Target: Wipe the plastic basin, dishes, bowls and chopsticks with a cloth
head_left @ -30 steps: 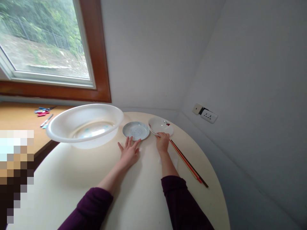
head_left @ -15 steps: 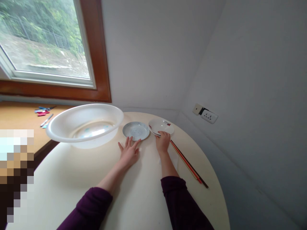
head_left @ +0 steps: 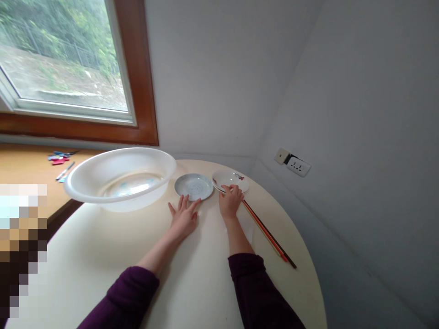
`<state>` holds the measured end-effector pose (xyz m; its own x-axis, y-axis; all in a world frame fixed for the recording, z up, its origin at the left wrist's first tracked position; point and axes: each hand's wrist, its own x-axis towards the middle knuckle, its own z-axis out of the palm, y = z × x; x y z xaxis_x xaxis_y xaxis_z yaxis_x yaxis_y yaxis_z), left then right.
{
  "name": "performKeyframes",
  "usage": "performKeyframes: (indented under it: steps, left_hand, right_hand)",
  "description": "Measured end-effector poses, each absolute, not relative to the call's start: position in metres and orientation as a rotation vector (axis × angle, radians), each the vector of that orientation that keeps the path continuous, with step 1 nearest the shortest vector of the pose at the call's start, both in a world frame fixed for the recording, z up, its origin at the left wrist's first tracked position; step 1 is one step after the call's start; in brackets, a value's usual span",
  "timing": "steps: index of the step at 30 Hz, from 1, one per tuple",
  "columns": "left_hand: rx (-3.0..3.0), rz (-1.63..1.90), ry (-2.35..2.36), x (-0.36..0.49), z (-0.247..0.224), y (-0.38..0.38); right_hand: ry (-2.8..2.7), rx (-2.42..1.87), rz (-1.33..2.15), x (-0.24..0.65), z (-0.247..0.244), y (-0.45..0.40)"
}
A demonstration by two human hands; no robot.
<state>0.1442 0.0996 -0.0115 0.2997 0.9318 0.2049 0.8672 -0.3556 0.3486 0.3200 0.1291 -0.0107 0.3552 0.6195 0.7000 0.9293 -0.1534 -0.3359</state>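
Observation:
My left hand [head_left: 183,219] lies palm down with its fingers spread, the fingertips at the near rim of a small grey-blue plate [head_left: 194,186]. To its right, my right hand [head_left: 231,201] has its fingers bent over the near rim of a white shallow bowl [head_left: 230,177] with red flowers, and appears to grip that rim. My fingers partly hide the rim. Several long thin sticks [head_left: 267,230], dark brown, red and tan, slant from beside my right hand toward the table's right edge; their far ends are hidden.
A large translucent plastic basin [head_left: 120,176] stands on the round cream table [head_left: 113,246], left of the plate. Scissors [head_left: 61,157] and a pen [head_left: 65,171] lie on a wooden desk at the far left. A wall socket [head_left: 298,166] sits beyond the table's right edge.
My right hand has shifted slightly left along the bowl's near rim, its thumb and fingers more bent. My left hand, plate, bowl and sticks look unmoved.

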Motion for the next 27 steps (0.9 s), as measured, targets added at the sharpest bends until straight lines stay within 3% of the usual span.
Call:
performKeyframes:
  steps: [27]
  left_hand:
    - [2.387,0.578,1.661,0.1432,-0.0157,0.1016]
  right_hand:
    - [-1.336,-2.02,-0.382,0.3233,-0.0107,0.1291]
